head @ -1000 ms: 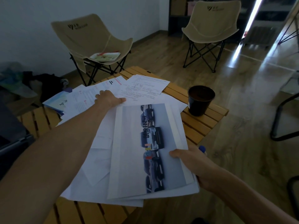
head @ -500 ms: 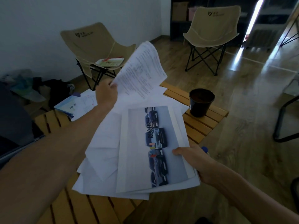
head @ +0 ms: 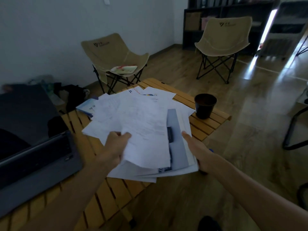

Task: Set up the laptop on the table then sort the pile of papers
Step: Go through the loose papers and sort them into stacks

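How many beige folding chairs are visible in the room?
2. One beige folding chair stands by the white wall beyond the wooden slatted table, with a booklet on its seat. The other stands farther right, before the dark shelf. More may be out of view.

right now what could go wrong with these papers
The loose white papers overhang the slatted wooden table's near edge, held only by the left hand and right hand; sheets could slide to the floor. Sweeping them right might knock the dark cup near the edge.
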